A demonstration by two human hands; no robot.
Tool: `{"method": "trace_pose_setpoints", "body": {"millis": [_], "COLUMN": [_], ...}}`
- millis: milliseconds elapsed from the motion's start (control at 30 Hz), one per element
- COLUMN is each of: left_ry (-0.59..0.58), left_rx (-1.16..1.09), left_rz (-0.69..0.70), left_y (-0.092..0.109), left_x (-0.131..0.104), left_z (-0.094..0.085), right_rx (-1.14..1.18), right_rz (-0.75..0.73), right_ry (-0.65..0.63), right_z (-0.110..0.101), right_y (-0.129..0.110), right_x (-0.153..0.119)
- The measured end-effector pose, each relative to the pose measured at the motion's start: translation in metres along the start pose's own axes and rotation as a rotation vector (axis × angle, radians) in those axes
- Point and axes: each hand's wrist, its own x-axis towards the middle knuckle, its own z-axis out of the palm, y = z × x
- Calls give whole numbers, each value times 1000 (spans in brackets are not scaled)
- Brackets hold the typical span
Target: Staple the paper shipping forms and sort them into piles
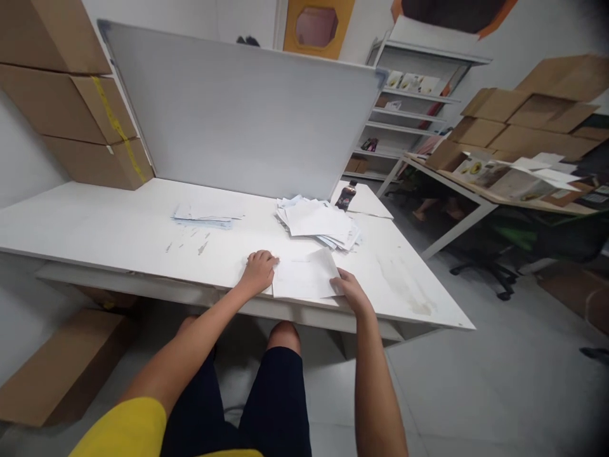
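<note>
A white sheet of paper (304, 276) lies near the front edge of the white table (95, 222). My left hand (259, 270) presses on its left edge with curled fingers. My right hand (349, 289) grips its right side, where a flap of the sheet stands lifted. Just behind it sits a loose pile of white papers (318, 222). A thinner stack of papers (204, 216) rests further left on the table.
A dark drink bottle (346, 195) stands behind the pile. A large white board (238, 108) leans upright at the table's back. Cardboard boxes (71, 95) are stacked at left. A second table (499, 184) with boxes stands at right, metal shelves (413, 95) behind.
</note>
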Motion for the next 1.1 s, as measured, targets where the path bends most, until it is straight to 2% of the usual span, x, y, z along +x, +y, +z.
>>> {"method": "trace_pose_setpoints", "body": {"millis": [100, 167, 233, 300, 400, 500, 600, 667, 767, 833, 900, 967, 1100], "left_ry": [32, 48, 41, 35, 39, 46, 51, 53, 23, 5, 7, 8, -100], "left_rx": [-11, -22, -42, -65, -91, -111, -115, -113, -100, -69, -25, 6, 7], "left_rz": [-6, -15, -30, -45, -51, -37, -23, -27, -18, -5, 10, 34, 195], "left_y": [0, 0, 0, 0, 1, 1, 0, -1, 0, 1, 4, 5, 4], "left_x": [-3, -5, -6, -8, -9, -12, -13, -13, -14, -15, -17, -19, -22], "left_z": [-1, -2, -2, -2, -1, 1, 4, 6, 7, 6, 3, 0, -1], "right_rx": [-107, -111, -92, -115, -198, -399, -694, -742, -769, -790, -811, -843, -925], "right_rz": [-20, -76, -90, -34, 43, 75, 29, -87, -261, -294, -231, -99, 56], "right_ry": [-44, -3, 118, 277, 396, 481, 722, 821, 765, 692, 636, 578, 426], "right_z": [-13, -24, -33, -37, -33, -18, 6, 24, 45, 52, 55, 57, 62], "right_y": [-26, -49, -70, -86, -96, -85, -52, -25, 6, 14, 17, 18, 21], "right_x": [24, 49, 79, 109, 146, 163, 155, 141, 112, 93, 77, 63, 48]}}
